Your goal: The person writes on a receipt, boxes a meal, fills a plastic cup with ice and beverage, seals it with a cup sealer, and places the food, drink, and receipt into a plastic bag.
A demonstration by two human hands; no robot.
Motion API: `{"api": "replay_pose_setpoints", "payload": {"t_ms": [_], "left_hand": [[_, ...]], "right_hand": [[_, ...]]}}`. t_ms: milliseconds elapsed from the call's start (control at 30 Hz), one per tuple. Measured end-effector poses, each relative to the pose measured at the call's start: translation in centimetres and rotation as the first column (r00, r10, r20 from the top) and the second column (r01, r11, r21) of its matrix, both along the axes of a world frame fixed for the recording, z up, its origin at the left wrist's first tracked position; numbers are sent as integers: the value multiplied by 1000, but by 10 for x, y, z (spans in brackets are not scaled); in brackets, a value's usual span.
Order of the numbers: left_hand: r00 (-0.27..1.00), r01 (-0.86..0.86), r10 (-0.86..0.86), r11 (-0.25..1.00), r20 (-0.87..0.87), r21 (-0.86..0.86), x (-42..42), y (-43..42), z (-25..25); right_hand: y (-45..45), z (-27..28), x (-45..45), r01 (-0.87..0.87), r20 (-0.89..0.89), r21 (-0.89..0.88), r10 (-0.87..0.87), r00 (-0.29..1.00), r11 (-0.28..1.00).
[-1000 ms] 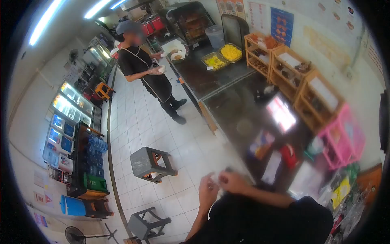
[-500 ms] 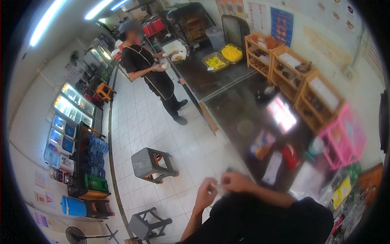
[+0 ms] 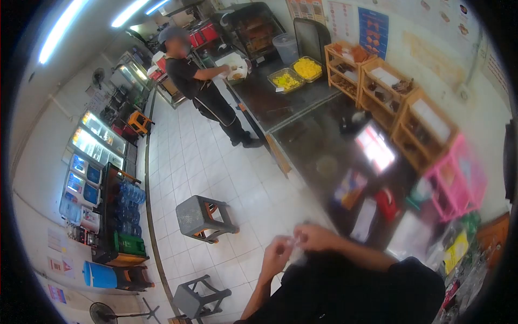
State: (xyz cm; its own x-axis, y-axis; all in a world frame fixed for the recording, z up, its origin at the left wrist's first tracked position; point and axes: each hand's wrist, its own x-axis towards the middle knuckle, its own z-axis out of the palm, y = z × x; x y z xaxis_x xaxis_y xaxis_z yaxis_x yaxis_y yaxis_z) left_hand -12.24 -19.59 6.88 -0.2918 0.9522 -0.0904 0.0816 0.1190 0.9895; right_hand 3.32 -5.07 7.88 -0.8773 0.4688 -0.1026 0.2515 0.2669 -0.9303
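Observation:
In the head view my left hand [image 3: 277, 254] and my right hand [image 3: 314, 237] are close together in front of my dark shirt. Both have their fingers pinched around a thin piece of clear plastic [image 3: 296, 241], which looks like the top of a small bag. Part of it hangs pale and blurred below my fingers, and I cannot make out any contents. Right of my hands, on the dark counter [image 3: 302, 141], lie a white paper slip [image 3: 364, 220], a red object [image 3: 385, 203] and a colourful packet [image 3: 350, 189].
A co-worker [image 3: 202, 92] stands at the counter's far end, near two trays of yellow food [image 3: 307, 68]. Wooden racks [image 3: 386, 89] and a pink rack [image 3: 456, 181] line the wall. Grey stools [image 3: 200, 216] stand on the tiled floor. A lit screen [image 3: 375, 148] is on the counter.
The co-worker has turned towards the counter and now reaches an arm over the white container there. My hands have shifted slightly, still pinching the clear plastic.

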Motion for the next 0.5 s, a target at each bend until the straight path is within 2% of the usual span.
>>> {"api": "replay_pose_setpoints", "payload": {"t_ms": [33, 100, 167, 233, 267, 333, 400, 467, 500], "left_hand": [[1000, -2, 2, 1000, 1, -2, 5, 2, 0], [967, -254, 253, 966, 26, 37, 12, 7, 3], [978, -206, 205, 977, 22, 56, 9, 7, -9], [970, -118, 122, 993, 209, -29, 8, 6, 3], [986, -60, 73, 994, 147, -96, 2, 5, 12], [989, -44, 57, 995, 134, -94, -3, 0, 11], [991, -32, 43, 995, 128, -90, -6, -10, -2], [995, -85, 95, 977, 43, -198, -9, -17, -31], [991, -108, 121, 976, 55, -190, -9, -16, -24]], "right_hand": [[-1, -1, -1, -24, -14, -10, 24, 1000, 1000], [-6, 3, -4, -33, 21, 0, 33, 999, 999], [-12, 6, -7, -36, 55, 17, 35, 998, 999], [-18, 6, -7, 67, 20, -91, -66, 998, 994], [-17, 4, -7, 63, 23, -87, -61, 998, 994], [-15, 0, -8, 16, -87, -141, -28, 996, 990], [-18, 5, -11, -30, -36, -116, 26, 999, 993], [-15, 14, -17, -93, 25, -77, 95, 995, 993], [-15, 17, -21, -98, 34, -12, 98, 995, 995]]}}
